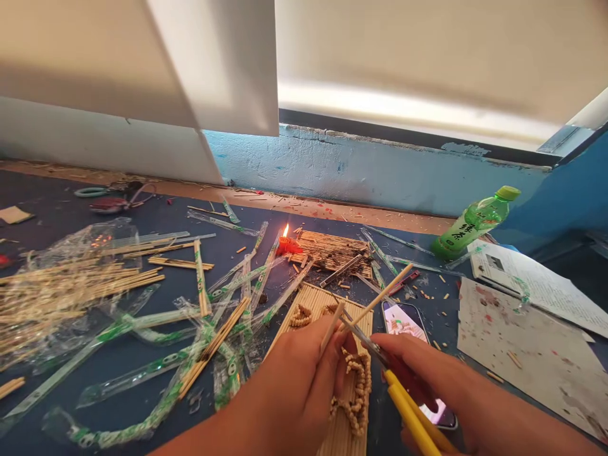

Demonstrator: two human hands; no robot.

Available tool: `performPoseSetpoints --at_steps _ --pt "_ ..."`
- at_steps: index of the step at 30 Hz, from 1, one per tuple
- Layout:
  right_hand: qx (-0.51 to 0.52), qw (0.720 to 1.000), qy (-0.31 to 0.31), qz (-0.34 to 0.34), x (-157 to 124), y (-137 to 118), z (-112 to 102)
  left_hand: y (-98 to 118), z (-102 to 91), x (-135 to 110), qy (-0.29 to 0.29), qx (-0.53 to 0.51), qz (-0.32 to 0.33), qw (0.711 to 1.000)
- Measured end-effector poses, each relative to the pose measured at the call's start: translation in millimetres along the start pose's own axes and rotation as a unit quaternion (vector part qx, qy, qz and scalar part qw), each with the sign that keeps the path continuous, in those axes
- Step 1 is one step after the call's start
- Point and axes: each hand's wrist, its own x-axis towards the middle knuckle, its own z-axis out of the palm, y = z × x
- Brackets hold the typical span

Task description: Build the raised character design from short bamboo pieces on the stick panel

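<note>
Left fingers point(327, 373): closed around a short pale stick point(331, 329), whose upper end projects above the hand.
Right fingers point(396, 348): wrapped around a yellow-handled tool point(412, 415), with one finger extended along its metal part.
Tool head: metal, pointing up and left toward the left fingertips; whether its jaws are fully closed cannot be told.
Long stick point(382, 292): slants up and right from the tool head; its lower end lies at the left fingertips, and whether they grip it is hidden.
Stick panel point(316, 296): flat on the bench point(47, 196), below both sticks and partly covered by the left hand.
Beaded pieces point(363, 380): pale, curved, resting on the panel.
Phone point(403, 320): screen lit, just right of the panel, partly behind the right hand.
Second panel point(327, 244): beyond the first, marked with dark debris.
Candle point(287, 246): red, flame lit, at the second panel's left end.
Wrappers point(156, 367): clear with green print, strewn left of the panel among loose sticks.
Stick bundle point(104, 288): far left, partly under clear plastic.
Stained sheet point(513, 335): right of the phone.
Printed pages point(546, 285): beyond the sheet, partly overlapping it.
Bottle point(475, 221): green, capped, behind the pages, near the wall point(342, 164).
</note>
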Motion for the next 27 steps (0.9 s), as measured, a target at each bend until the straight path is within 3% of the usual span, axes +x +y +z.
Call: performPoseSetpoints --at_steps 6,20,24,27 --pt "0.062 0.996 -0.042 0.047 5 -7 -3 0 0.3 2 -0.011 0.007 -0.007 1.000" --pt "-0.005 0.999 0.005 0.036 16 -15 5 -3 1.6 1 -0.010 0.065 -0.003 0.998" --pt "-0.037 0.998 0.013 0.041 13 -20 10 0 -0.7 2 -0.002 0.043 -0.016 0.999" --pt "-0.044 0.998 0.020 0.036 11 -20 11 1 0.4 2 0.004 -0.030 -0.039 0.999"
